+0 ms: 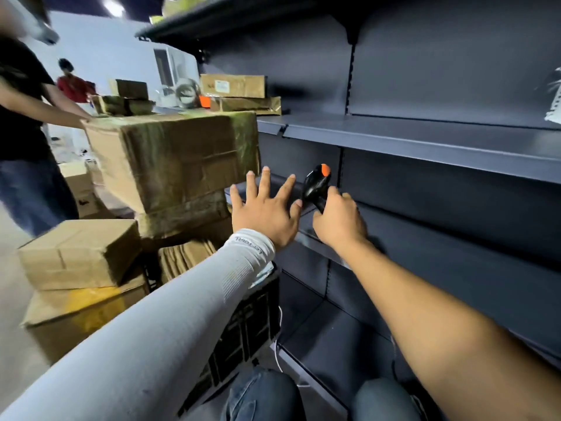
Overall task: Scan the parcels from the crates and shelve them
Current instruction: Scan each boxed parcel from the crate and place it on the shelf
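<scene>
**Scanner in right hand at the shelf, left hand spread**

At far left a bystander (pixel 21 123) touches the top of a big taped box (pixel 170 156), which sits on stacked parcels (pixel 79 253) beside a black crate (pixel 249 323). The left hand (pixel 264 211), on a white-sleeved arm, hovers open just right of the big box, fingers spread, its grip apart and holding nothing. Just beside it, the right hand (pixel 338 220) has its grip clamped on a black scanner (pixel 315 186) with an orange tip, near the front edge of a dark shelf (pixel 425 141). Two flat parcels (pixel 239 92) lie at that shelf's left end.
</scene>
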